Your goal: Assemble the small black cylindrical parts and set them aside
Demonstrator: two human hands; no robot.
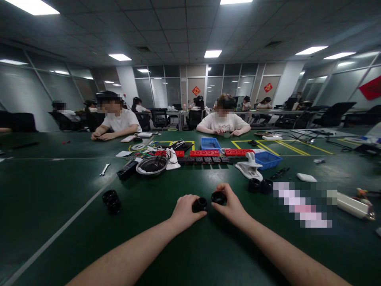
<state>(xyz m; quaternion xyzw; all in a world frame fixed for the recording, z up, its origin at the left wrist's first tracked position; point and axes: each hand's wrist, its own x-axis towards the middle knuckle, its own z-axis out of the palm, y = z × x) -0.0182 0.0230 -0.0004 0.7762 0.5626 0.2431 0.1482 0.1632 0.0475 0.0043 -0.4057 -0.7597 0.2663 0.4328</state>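
Where the left hand curls, one black cylinder is part-hidden.

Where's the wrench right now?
Head view, left side: the wrench lies on the green table, just left of the black box, farther out than the person's left hand and to its left.

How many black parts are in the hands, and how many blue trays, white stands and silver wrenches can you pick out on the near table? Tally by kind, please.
Black parts in the hands: 2
Blue trays: 2
White stands: 2
Silver wrench: 1
Total: 7
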